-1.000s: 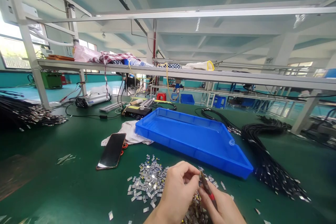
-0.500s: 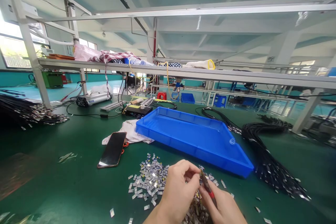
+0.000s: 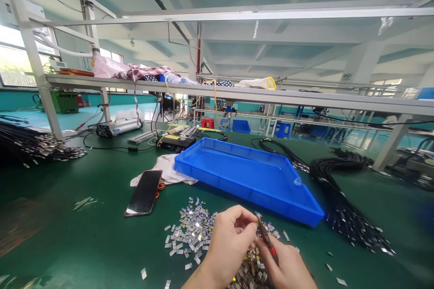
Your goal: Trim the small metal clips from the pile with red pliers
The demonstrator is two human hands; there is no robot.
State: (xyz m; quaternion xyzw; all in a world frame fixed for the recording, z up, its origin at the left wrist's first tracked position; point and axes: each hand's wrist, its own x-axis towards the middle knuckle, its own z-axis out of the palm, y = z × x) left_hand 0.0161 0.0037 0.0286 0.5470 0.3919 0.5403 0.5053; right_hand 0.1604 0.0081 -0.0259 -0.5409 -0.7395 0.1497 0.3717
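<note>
My right hand (image 3: 288, 262) is wrapped round a dark tool with red handles (image 3: 267, 239), whose tip points up and away. Beside that tip, my left hand (image 3: 232, 244) has its thumb and forefinger pinched together; whatever they hold is too small to name. Small silvery metal pieces (image 3: 195, 230) are spread on the green table left of my left hand. Beneath and between both hands lies a heap of brassy metal pieces (image 3: 252, 271), partly covered by the hands.
A blue tray (image 3: 244, 171) lies just beyond my hands. To the left are a phone (image 3: 143, 193), a white cloth (image 3: 169, 167) and a cable bundle (image 3: 44, 144). More black cables (image 3: 349, 212) lie on the right. A metal shelf (image 3: 305, 97) spans the back.
The view has shifted slightly. Both hands keep nearly the same pose, and a little more of the brassy heap shows between them.
</note>
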